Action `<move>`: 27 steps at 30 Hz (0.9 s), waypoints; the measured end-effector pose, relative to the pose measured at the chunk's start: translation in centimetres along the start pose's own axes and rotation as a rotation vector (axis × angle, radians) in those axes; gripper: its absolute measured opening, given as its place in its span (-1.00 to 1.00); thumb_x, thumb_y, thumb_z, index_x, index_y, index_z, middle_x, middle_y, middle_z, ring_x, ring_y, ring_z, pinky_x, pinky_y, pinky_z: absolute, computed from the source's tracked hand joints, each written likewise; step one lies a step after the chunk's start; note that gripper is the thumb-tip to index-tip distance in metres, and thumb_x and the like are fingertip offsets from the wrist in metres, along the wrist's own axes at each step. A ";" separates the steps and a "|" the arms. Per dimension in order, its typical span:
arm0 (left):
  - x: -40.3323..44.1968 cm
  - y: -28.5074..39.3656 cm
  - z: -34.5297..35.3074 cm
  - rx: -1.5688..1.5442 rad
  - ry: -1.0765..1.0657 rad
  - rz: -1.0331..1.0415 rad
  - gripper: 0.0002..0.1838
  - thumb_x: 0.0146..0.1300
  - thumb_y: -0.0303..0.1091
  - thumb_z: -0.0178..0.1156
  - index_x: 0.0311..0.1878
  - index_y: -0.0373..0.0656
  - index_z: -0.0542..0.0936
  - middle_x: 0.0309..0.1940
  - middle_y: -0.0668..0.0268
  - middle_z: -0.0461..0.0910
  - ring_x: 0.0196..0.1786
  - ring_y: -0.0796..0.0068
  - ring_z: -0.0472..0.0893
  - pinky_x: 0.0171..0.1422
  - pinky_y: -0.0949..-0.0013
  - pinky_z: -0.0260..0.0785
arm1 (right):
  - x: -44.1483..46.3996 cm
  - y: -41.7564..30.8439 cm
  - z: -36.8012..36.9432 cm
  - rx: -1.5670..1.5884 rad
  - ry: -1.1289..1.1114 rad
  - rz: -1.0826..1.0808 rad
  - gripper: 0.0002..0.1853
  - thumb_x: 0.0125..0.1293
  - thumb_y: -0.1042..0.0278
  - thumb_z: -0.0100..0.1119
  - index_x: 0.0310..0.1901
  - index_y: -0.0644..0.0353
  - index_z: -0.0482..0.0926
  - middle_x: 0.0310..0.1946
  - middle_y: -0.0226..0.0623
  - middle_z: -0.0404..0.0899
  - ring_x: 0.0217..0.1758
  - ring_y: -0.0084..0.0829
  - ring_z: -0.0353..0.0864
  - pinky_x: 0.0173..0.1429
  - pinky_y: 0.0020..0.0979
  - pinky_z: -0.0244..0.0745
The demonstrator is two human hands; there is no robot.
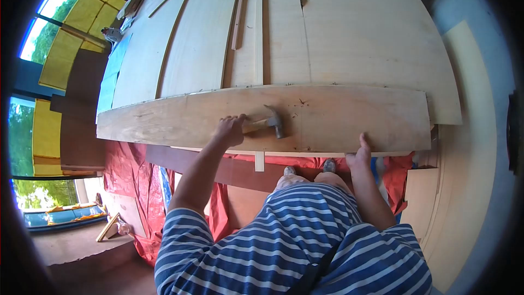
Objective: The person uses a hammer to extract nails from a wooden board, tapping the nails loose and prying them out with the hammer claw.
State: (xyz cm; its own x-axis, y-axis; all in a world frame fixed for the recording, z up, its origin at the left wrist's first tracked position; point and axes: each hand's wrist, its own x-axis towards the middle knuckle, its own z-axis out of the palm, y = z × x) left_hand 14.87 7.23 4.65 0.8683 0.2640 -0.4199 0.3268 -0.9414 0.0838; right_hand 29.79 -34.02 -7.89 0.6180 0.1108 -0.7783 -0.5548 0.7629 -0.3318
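My left hand (231,130) is closed round the handle of a claw hammer (274,122). The hammer lies over a long wooden board (349,112), its metal head pointing to the right. At the front edge of that board, my right hand (360,155) grips with the thumb on top and the fingers out of sight beneath. Several small nails (301,101) are scattered on the board, just beyond the hammer head.
Behind the board spreads a broad plywood surface (355,33) with long strips and a loose wooden stick (238,19). Red sheeting (125,169) hangs below the front edge. A long pale panel (469,131) stands at the right. Yellow panels (46,131) line the windows at left.
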 end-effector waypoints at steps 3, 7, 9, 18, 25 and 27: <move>-1.3 1.4 -1.3 -0.300 -0.273 -0.029 -0.59 0.15 -0.41 0.33 0.10 -0.23 0.58 -0.29 0.10 0.71 -0.28 0.20 0.72 -0.16 0.10 0.56 | -0.8 -0.1 0.7 0.020 -0.013 -0.015 -0.53 0.40 0.15 0.31 0.29 -0.02 0.49 0.23 -0.36 0.54 0.28 -0.24 0.53 0.33 -0.01 0.48; -4.7 4.2 -1.3 -0.866 -0.452 -0.165 -0.50 0.30 -0.27 0.37 0.19 -0.35 0.49 -0.42 0.18 0.64 -0.47 0.50 0.66 -0.40 0.34 0.53 | -1.1 -0.1 0.8 0.025 -0.044 -0.025 -0.53 0.42 0.15 0.28 0.31 0.02 0.47 0.24 -0.35 0.54 0.30 -0.23 0.52 0.36 -0.01 0.47; -5.4 5.5 -1.2 -0.909 -0.225 -0.163 -0.44 0.32 -0.25 0.34 0.28 -0.33 0.43 -0.41 0.18 0.63 -0.47 0.44 0.65 -0.37 0.31 0.52 | -1.1 0.1 0.2 0.029 -0.043 -0.045 -0.53 0.44 0.14 0.25 0.31 0.04 0.47 0.24 -0.35 0.54 0.31 -0.23 0.52 0.37 -0.02 0.46; -4.5 11.6 0.7 -0.707 0.276 -0.100 -0.35 0.43 -0.27 0.17 0.54 -0.05 0.23 -0.14 -0.26 0.64 -0.10 -0.35 0.64 -0.05 -0.09 0.48 | -3.4 0.1 1.1 -0.002 -0.010 -0.054 -0.56 0.50 0.14 0.17 0.31 0.08 0.47 0.26 -0.34 0.55 0.31 -0.26 0.53 0.39 -0.06 0.46; -6.0 12.9 -4.4 -1.010 0.300 -0.253 -0.39 0.42 -0.23 0.20 0.48 -0.10 0.32 -0.15 -0.20 0.67 -0.05 -0.20 0.69 -0.01 -0.04 0.48 | -2.6 0.4 -0.2 -0.030 -0.030 -0.094 -0.56 0.49 0.14 0.19 0.32 0.06 0.47 0.22 -0.37 0.56 0.28 -0.28 0.55 0.36 -0.07 0.49; -5.0 12.2 -3.8 -0.975 0.367 -0.206 -0.45 0.42 -0.27 0.21 0.43 -0.11 0.37 -0.30 0.05 0.65 -0.33 0.19 0.62 -0.25 0.14 0.46 | -4.0 0.2 0.9 -0.028 0.056 -0.076 -0.55 0.47 0.14 0.21 0.32 0.05 0.47 0.22 -0.38 0.56 0.26 -0.27 0.56 0.34 -0.06 0.50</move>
State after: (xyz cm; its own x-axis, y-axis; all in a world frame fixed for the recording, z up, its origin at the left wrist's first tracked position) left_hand 15.92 -4.83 11.18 0.7685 0.5996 -0.2234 0.4969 -0.3392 0.7988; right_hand 27.72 -33.72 -4.37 0.6275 0.0170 -0.7784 -0.5230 0.7498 -0.4052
